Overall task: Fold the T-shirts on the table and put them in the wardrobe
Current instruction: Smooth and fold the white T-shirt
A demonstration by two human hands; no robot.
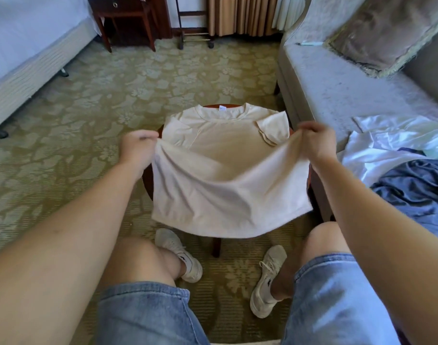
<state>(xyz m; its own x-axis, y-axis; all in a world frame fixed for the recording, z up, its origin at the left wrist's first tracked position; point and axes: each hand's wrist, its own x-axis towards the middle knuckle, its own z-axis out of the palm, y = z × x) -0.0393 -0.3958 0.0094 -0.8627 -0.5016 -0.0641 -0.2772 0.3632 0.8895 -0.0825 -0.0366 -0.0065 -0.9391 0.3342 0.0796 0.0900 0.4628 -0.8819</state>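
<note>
T-shirt: a cream T-shirt (227,175) is lying face up across the small round table (147,183), covering nearly all of its top.
Collar: the neckline (222,112) is resting at the table's far edge, with a small label showing inside it.
Sleeve: the sleeve (272,130) near the table's far right edge is lying folded in over the chest.
Hem: the lower part is hanging over the table's near edge, above the person's knees.
Left hand: the left hand (137,148) is pinching the shirt's left side at the table's left edge, fingers curled round the cloth and lifting it.
Right hand: the right hand (316,143) is gripping the shirt's right side at the table's right edge in the same way.
Between the hands: they are holding well apart, with the shirt's middle sagging in a shallow dip between them.
Sofa: a grey sofa (337,90) is standing just right of the table, carrying a white garment (387,145) and a blue garment (417,188).
Floor: patterned carpet (101,95) is spreading under the table.
</note>
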